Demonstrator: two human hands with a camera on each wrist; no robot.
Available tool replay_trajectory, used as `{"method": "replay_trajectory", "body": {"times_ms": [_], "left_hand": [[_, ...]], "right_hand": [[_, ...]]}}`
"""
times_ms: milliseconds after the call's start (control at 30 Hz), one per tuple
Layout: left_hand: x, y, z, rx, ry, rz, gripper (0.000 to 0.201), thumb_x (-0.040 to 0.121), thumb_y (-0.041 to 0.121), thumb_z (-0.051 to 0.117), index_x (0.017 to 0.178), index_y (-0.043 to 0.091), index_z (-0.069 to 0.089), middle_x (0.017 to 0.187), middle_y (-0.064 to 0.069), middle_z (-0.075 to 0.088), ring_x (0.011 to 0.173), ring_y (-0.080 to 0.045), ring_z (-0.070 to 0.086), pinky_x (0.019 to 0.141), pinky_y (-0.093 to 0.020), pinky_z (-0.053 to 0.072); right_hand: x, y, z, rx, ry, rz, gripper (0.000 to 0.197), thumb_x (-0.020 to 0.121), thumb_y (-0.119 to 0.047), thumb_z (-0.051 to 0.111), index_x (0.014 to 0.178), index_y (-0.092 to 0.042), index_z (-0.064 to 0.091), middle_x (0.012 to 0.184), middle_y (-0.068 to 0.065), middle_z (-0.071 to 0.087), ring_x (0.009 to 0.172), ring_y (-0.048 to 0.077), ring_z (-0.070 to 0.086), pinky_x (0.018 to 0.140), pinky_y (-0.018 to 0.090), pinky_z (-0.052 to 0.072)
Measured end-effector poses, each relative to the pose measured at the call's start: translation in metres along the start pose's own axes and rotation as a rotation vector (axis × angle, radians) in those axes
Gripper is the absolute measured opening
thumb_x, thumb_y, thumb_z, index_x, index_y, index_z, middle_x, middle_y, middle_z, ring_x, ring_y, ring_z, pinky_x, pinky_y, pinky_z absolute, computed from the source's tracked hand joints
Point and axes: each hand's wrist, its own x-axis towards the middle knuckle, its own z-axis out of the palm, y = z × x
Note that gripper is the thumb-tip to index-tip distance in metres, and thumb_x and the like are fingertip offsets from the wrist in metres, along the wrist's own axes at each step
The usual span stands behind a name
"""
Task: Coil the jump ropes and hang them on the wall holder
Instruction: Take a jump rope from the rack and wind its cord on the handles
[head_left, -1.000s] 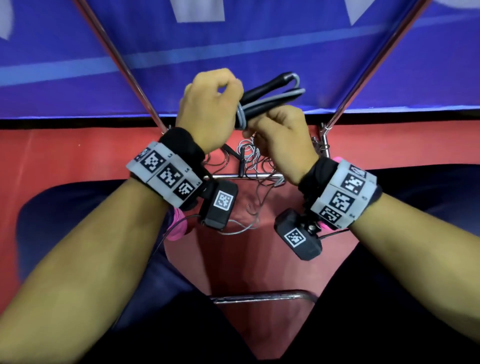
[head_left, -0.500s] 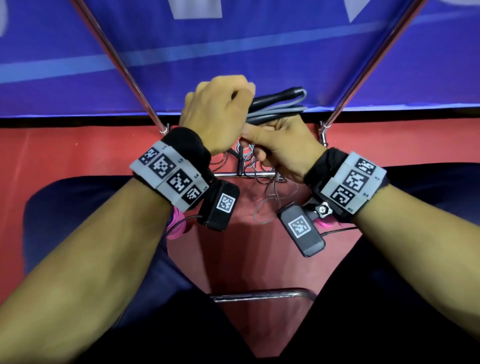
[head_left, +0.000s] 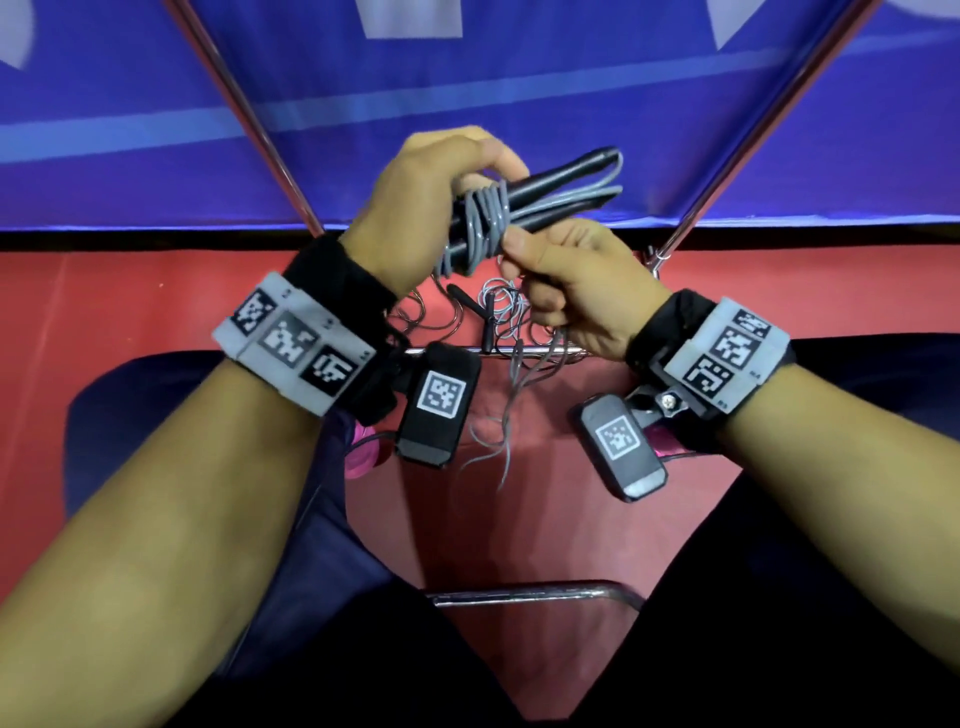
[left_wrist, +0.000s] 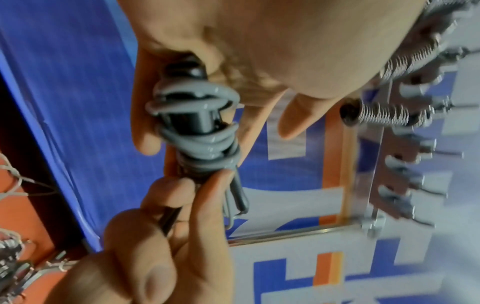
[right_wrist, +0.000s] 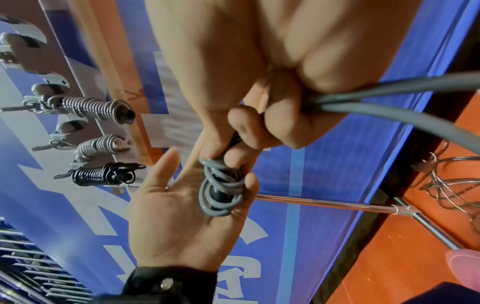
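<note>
Whereas the left grip hid them half a second ago, grey coils now show on the jump rope it clasps; the right grip pinches them.

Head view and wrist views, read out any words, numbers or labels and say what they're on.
No text can be quoted.
Blue banner: big white letters, cropped and sideways, unreadable.
Right wristband: tiny characters beside its square code markers, too small to read.
Left wristband: code markers; tiny marks unreadable.
</note>
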Motion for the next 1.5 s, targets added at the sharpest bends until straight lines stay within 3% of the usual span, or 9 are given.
{"method": "replay_trajectory", "body": {"times_ms": [167, 333, 433, 533, 667, 800, 967, 1133, 1500], "left_hand": [[-0.003, 0.0, -0.009, -0.211, 0.03, -0.087, 0.038, 0.082, 0.014, 0.051, 0.107, -0.003, 0.074, 0.096, -0.026, 0.071, 0.081, -0.038, 0.069, 0.076, -0.045, 0.057], [-0.004, -0.007, -0.004, -0.04, 0.096, 0.103, 0.033, 0.085, 0.014, 0.055, 0.107, 0.0, 0.075, 0.074, -0.009, 0.072, 0.063, -0.032, 0.067, 0.056, -0.037, 0.057], [-0.004, -0.013, 0.01, 0.08, 0.26, 0.161, 0.034, 0.088, 0.028, 0.06, 0.087, -0.003, 0.075, 0.066, -0.021, 0.063, 0.052, -0.047, 0.06, 0.041, -0.035, 0.05], [-0.002, -0.018, 0.016, 0.189, 0.284, 0.165, 0.045, 0.079, 0.042, 0.06, 0.079, -0.001, 0.074, 0.069, -0.019, 0.066, 0.062, -0.035, 0.063, 0.057, -0.042, 0.052], [-0.004, -0.011, 0.025, -0.24, 0.395, 0.031, 0.037, 0.075, 0.037, 0.064, 0.078, 0.002, 0.077, 0.068, -0.01, 0.066, 0.067, -0.024, 0.06, 0.066, -0.035, 0.046], [0.0, -0.004, 0.021, -0.451, 0.396, -0.072, 0.057, 0.062, 0.049, 0.068, 0.081, -0.004, 0.077, 0.086, -0.023, 0.072, 0.078, -0.036, 0.063, 0.071, -0.04, 0.048], [0.001, 0.003, 0.022, -0.673, 0.353, -0.106, 0.041, 0.096, 0.025, 0.049, 0.077, -0.006, 0.069, 0.09, -0.02, 0.073, 0.099, -0.039, 0.073, 0.092, -0.043, 0.055], [-0.001, -0.002, 0.022, -0.517, 0.25, -0.121, 0.039, 0.083, 0.03, 0.054, 0.079, -0.002, 0.077, 0.096, -0.023, 0.072, 0.087, -0.037, 0.061, 0.076, -0.04, 0.047], [0.012, -0.02, 0.027, 0.124, 0.553, 0.154, 0.036, 0.085, 0.026, 0.071, 0.049, 0.029, 0.069, 0.058, 0.005, 0.071, 0.055, -0.013, 0.065, 0.064, -0.034, 0.056]], "right_hand": [[-0.002, -0.006, 0.002, 0.116, -0.017, 0.001, 0.032, 0.099, -0.016, 0.051, 0.069, -0.008, 0.055, 0.064, -0.003, 0.065, 0.036, 0.0, 0.03, 0.043, 0.021, 0.008], [-0.005, -0.014, 0.004, 0.113, -0.073, 0.002, 0.034, 0.104, -0.017, 0.04, 0.075, -0.002, 0.049, 0.056, -0.007, 0.064, 0.033, -0.001, 0.03, 0.043, 0.021, 0.006], [-0.006, -0.01, 0.006, 0.045, -0.04, -0.007, 0.032, 0.104, -0.015, 0.045, 0.075, -0.002, 0.05, 0.046, -0.009, 0.056, 0.033, 0.0, 0.029, 0.042, 0.023, 0.008], [-0.008, -0.006, 0.007, -0.027, 0.002, 0.003, 0.033, 0.102, -0.016, 0.051, 0.072, -0.003, 0.053, 0.041, -0.01, 0.049, 0.032, 0.001, 0.029, 0.04, 0.021, 0.013], [-0.004, -0.008, 0.006, 0.125, 0.042, -0.026, 0.029, 0.101, -0.016, 0.053, 0.073, -0.009, 0.049, 0.056, -0.007, 0.06, 0.035, 0.001, 0.031, 0.038, 0.016, 0.016], [-0.001, -0.011, 0.007, 0.181, 0.042, -0.029, 0.028, 0.102, -0.017, 0.05, 0.076, -0.008, 0.049, 0.059, -0.007, 0.062, 0.036, 0.0, 0.032, 0.037, 0.014, 0.017], [-0.002, -0.01, 0.009, 0.204, 0.006, -0.02, 0.029, 0.104, -0.016, 0.045, 0.078, -0.004, 0.05, 0.052, -0.01, 0.059, 0.034, 0.0, 0.032, 0.039, 0.016, 0.012], [0.001, -0.009, 0.003, 0.112, 0.036, -0.077, 0.031, 0.102, -0.018, 0.051, 0.074, -0.005, 0.055, 0.051, -0.003, 0.057, 0.035, 0.003, 0.031, 0.039, 0.018, 0.017], [-0.001, 0.002, 0.006, -0.14, 0.082, -0.102, 0.039, 0.096, -0.019, 0.063, 0.059, -0.007, 0.062, 0.043, -0.004, 0.054, 0.031, 0.006, 0.033, 0.036, 0.019, 0.025]]}}
